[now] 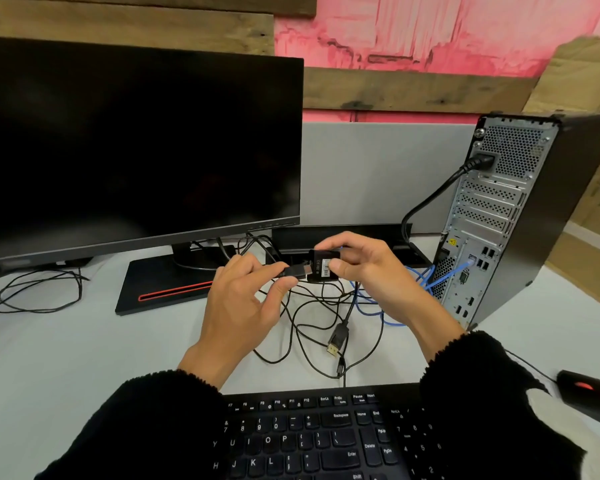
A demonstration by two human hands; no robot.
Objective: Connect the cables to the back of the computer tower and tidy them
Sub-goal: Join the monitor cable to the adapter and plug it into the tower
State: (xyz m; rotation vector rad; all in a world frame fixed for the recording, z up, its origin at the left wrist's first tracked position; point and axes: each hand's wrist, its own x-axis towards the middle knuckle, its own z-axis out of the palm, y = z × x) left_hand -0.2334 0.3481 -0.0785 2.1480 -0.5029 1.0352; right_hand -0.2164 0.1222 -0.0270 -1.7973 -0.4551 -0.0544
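My left hand [243, 299] pinches a black cable plug [296, 271] and holds it against a small black adapter box [321, 268] with a white label, which my right hand [371, 271] grips by its right side. Both hover above a tangle of black cables [305, 323] on the desk. A loose cable end with a gold connector [334, 348] lies below them. The computer tower [506, 216] stands at the right, its back panel facing me. A black power cord [430, 199] and a blue network cable [440, 277] are plugged into it.
A black monitor [136, 150] on a red-striped base [167, 289] fills the left. A black keyboard [312, 434] lies at the near edge, a black mouse [589, 393] at the right. A loose cable coil [39, 289] lies far left. A grey divider [378, 174] stands behind.
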